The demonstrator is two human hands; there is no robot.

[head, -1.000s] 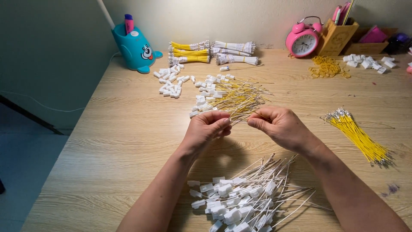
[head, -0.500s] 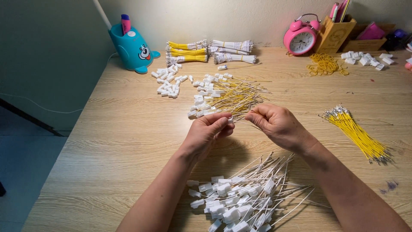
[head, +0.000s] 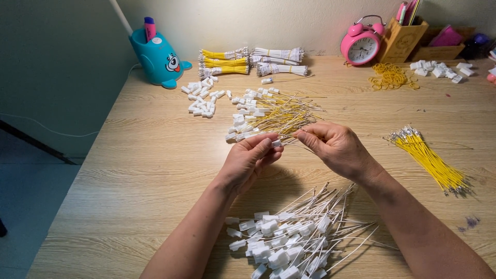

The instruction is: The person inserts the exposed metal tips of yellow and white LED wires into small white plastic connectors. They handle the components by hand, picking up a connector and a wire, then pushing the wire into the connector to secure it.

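The left hand (head: 250, 157) pinches a small white connector (head: 276, 143) at its fingertips. The right hand (head: 336, 147) grips a thin wire (head: 302, 148) leading to the connector, above the tabletop (head: 155, 155).

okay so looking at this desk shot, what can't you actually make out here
- Head view: whether the wire is seated in the small white connector; the left hand and right hand cover the join.
- Pile of white-wired connectors: cut off by the bottom edge.
- Pink alarm clock: dial too small to read.
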